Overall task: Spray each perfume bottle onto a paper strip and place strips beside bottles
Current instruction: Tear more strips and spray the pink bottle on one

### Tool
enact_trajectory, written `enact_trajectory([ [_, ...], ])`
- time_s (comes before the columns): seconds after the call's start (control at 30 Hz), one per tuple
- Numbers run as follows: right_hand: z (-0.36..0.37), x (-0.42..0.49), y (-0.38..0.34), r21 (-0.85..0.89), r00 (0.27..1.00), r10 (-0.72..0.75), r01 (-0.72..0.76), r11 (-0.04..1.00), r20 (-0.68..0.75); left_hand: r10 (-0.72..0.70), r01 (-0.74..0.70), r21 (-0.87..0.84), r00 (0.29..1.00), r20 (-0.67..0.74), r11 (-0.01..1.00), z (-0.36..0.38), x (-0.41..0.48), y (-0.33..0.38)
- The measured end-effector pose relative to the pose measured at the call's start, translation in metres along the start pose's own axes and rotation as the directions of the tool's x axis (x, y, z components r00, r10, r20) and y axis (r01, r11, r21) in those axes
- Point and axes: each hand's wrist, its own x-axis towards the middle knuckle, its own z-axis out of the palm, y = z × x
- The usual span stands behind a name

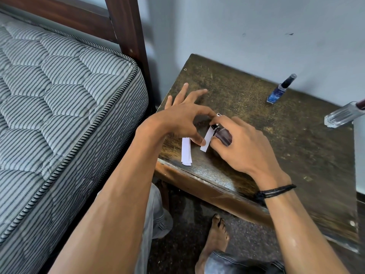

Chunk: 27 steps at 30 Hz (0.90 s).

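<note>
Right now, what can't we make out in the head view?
- Dark bottle: mostly covered by the right hand; nozzle direction unclear.
- Held paper strip: its upper end is behind the left hand fingers.
- Clear bottle: cut off by the right frame edge.
- Blue bottle: label too small to read.
- Strip stack: count unclear.

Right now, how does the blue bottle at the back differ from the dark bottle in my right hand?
The blue bottle stands on the table near the wall, untouched; the dark bottle is gripped in the right hand over the table's front. The blue bottle has no paper by it; the dark bottle has a paper strip against it, pinched by the left hand. Both are small with dark tops.
</note>
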Motion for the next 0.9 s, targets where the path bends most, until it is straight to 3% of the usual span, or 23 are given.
enact_trajectory([
  [0.63,0.0016,0.0013,0.0023,0.051,1.0,-0.003,0.004,0.999,-0.005,0.001,-0.001,-0.005,1.0,0.0,1.0,0.0003,0.0005,-0.0006],
  [0.9,-0.0037,-0.0016,0.0025,0.036,0.995,-0.069,0.066,0.997,0.072,-0.003,0.003,-0.016,1.0,-0.001,1.0,-0.0007,-0.0008,0.0006],
])
